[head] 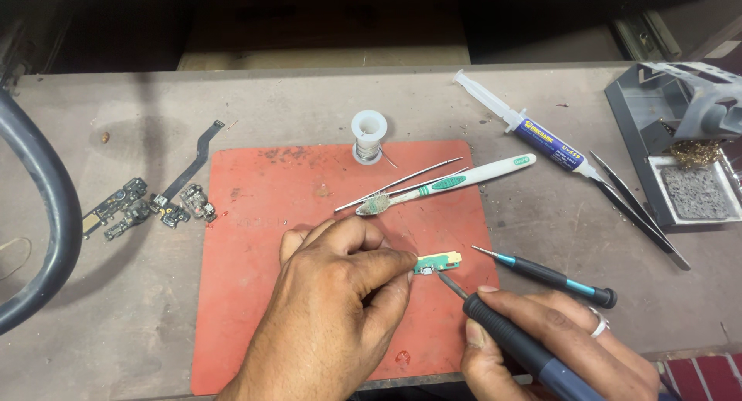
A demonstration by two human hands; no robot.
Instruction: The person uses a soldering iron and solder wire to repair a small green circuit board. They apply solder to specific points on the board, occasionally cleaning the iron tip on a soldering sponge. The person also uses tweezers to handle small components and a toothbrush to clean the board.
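Circuit board [437, 262] — half-hidden behind fingers [390, 266]

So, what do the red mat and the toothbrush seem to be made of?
The mat looks like rubber or silicone: a matte red sheet with rounded corners, stained and scuffed, lying flat on the bench. The toothbrush looks like glossy white plastic with green grip inserts, probably softer rubber; its bristles look grey and dirty.

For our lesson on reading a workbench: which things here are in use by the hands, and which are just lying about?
In use:
left hand
small green circuit board
right hand
soldering iron
red mat

Lying about:
toothbrush
tweezers
solder spool
syringe
small screwdriver
loose phone parts
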